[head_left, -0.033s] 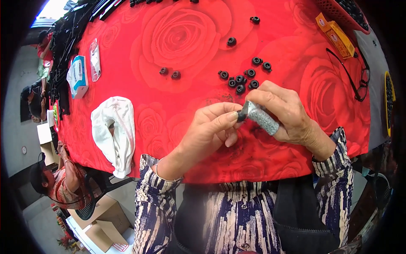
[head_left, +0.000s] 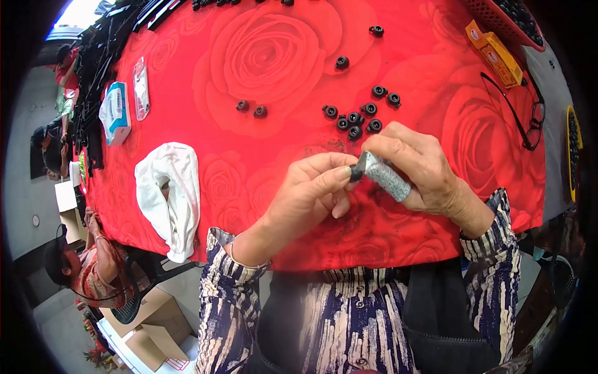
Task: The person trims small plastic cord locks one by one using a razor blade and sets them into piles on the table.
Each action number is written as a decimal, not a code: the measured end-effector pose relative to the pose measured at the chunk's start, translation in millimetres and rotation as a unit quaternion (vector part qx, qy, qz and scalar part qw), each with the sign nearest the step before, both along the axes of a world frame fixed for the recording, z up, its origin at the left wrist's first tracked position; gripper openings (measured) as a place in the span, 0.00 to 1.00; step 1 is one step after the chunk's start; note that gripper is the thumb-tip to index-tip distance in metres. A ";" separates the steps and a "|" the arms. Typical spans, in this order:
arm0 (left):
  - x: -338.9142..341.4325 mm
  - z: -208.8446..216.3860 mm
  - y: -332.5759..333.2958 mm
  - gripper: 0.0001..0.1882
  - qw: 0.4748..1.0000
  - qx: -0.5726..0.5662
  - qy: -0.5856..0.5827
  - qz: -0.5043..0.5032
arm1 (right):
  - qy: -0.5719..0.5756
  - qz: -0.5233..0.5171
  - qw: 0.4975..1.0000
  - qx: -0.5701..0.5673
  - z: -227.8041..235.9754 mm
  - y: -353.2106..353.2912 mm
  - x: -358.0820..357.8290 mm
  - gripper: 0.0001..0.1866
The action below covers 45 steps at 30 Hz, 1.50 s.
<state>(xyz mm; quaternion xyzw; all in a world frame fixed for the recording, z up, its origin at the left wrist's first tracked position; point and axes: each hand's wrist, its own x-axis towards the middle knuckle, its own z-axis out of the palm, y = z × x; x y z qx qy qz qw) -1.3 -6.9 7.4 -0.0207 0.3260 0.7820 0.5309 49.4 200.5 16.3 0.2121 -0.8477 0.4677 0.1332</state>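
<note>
Between thumb and forefinger, my left hand [head_left: 317,187] pinches a small round black plastic part [head_left: 356,173]. My right hand [head_left: 420,171] is wrapped round a short knife [head_left: 387,180] with a thick, grey speckled handle. Its small metal blade meets the edge of the black part, right by my left fingertips. Just beyond my hands lies a loose group of similar black parts [head_left: 354,118], each round with a small side tab. Dark crumbs [head_left: 330,147] are scattered on the cloth near the group.
A red rose-patterned cloth [head_left: 268,56] covers the table. On the left are a white cloth [head_left: 180,193], a tissue pack [head_left: 115,112] and long black strips [head_left: 93,93]. Eyeglasses [head_left: 532,128], a yellow box [head_left: 495,55] and a red basket [head_left: 498,19] lie right. People [head_left: 93,268] sit at left.
Slightly more of the black part shows between my left fingertips, beside the blade. Both hands keep their grips in nearly the same place.
</note>
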 end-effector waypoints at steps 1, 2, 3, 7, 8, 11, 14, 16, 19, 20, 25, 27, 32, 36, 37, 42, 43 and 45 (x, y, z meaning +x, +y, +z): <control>1.5 -0.2 -1.3 0.12 1.000 0.006 -0.006 -0.002 | 0.018 -0.007 1.000 0.004 -1.0 -1.8 1.0 0.16; 1.8 -0.6 -2.4 0.13 1.000 0.012 -0.013 -0.003 | 0.020 -0.004 1.000 0.004 -0.2 -4.6 3.2 0.16; -0.9 -1.4 -3.3 0.13 1.000 0.013 -0.011 -0.001 | 0.022 0.005 0.999 0.029 1.3 -8.1 6.2 0.16; -12.5 -8.0 -1.4 0.13 0.997 0.053 -0.039 0.039 | 0.045 0.039 0.998 0.034 5.9 -10.3 9.5 0.18; -13.2 -6.9 0.4 0.13 0.995 0.072 -0.043 0.046 | 0.043 0.033 0.999 -0.004 8.3 -10.7 9.6 0.19; -5.4 0.9 4.1 0.12 0.997 0.018 -0.065 0.026 | 0.026 -0.003 0.999 -0.019 10.7 -9.9 8.2 0.22; -1.9 3.3 6.3 0.11 0.996 -0.029 -0.079 -0.002 | 0.049 -0.016 0.998 -0.018 5.6 -11.6 4.9 0.23; 0.5 -1.3 5.5 0.10 0.997 0.007 -0.073 -0.029 | 0.091 -0.019 0.995 0.024 4.0 -12.6 4.4 0.23; 0.3 1.1 6.1 0.10 0.996 0.000 -0.082 -0.040 | 0.113 -0.026 0.991 0.064 3.5 -11.2 7.4 0.23; -0.1 -0.1 7.0 0.10 0.996 0.000 -0.082 -0.042 | 0.113 -0.028 0.991 0.064 2.5 -10.5 8.5 0.23; -1.5 -6.8 3.7 0.10 0.993 0.076 -0.074 -0.052 | 0.162 -0.041 0.984 0.067 0.5 -14.5 7.9 0.22; -3.6 -1.1 1.2 0.10 0.998 0.033 -0.029 -0.034 | 0.164 -0.041 0.983 0.068 -1.3 -15.4 6.4 0.20; -17.5 9.4 1.6 0.04 0.905 -0.233 0.312 0.169 | 0.139 -0.067 0.983 0.101 -2.2 -12.2 0.4 0.14; -44.3 -10.0 -12.4 0.07 0.705 -0.390 0.554 0.208 | 0.126 -0.068 0.984 0.105 -4.2 -7.9 -1.7 0.14; -47.6 -14.0 -14.4 0.08 0.673 -0.401 0.583 0.213 | 0.109 -0.074 0.984 0.117 -4.3 -7.4 -1.4 0.14; -51.5 -3.8 -4.6 0.13 0.455 -0.406 0.771 0.183 | 0.081 -0.088 0.984 0.132 -8.2 -4.2 -2.1 0.15; -49.8 -3.8 1.2 0.14 0.428 -0.374 0.802 0.180 | 0.075 -0.087 0.985 0.128 -5.6 -5.2 -2.3 0.15; -52.3 -4.5 8.3 0.15 0.428 -0.341 0.825 0.143 | 0.071 -0.085 0.986 0.123 -2.8 -7.8 -3.1 0.16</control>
